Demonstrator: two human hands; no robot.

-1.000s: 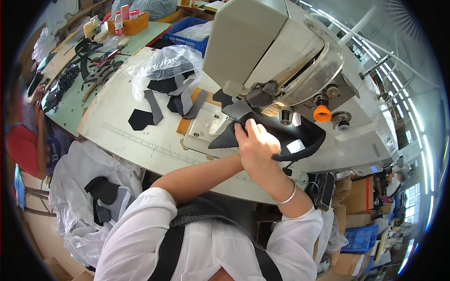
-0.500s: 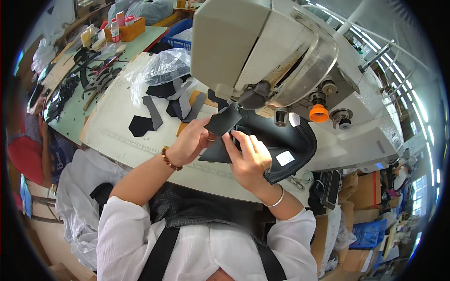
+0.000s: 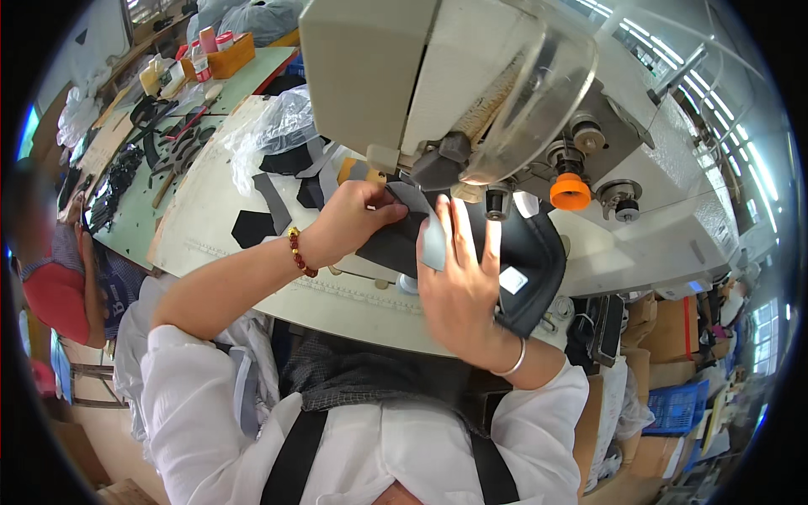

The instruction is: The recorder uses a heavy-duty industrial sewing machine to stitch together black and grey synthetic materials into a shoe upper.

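Under the head of a sewing machine [image 3: 362,76], my left hand [image 3: 358,215] pinches the edge of a small grey fabric piece [image 3: 409,197], which is folded up near the needle area. My right hand [image 3: 461,290] lies flat with its fingers stretched toward the machine, against a pale grey flap [image 3: 434,242]; whether the flap belongs to the same piece I cannot tell. Beneath both hands spreads a larger black workpiece [image 3: 539,248] with a thick curved edge and a white label [image 3: 512,279]. The needle is hidden behind the machine head.
Left of my hands lie dark cut pieces [image 3: 254,228], grey strips [image 3: 273,202] and a clear plastic bag [image 3: 282,126]. An orange knob [image 3: 571,192] juts from the machine. Another person [image 3: 63,286] sits at a green table [image 3: 126,220] at far left. Cartons [image 3: 669,328] and a blue crate [image 3: 676,408] stand right.
My right hand has gone from bent fingers near the piece's edge to stretched fingers laid flat. The small piece has been turned and folded. The view has shifted closer to the machine.
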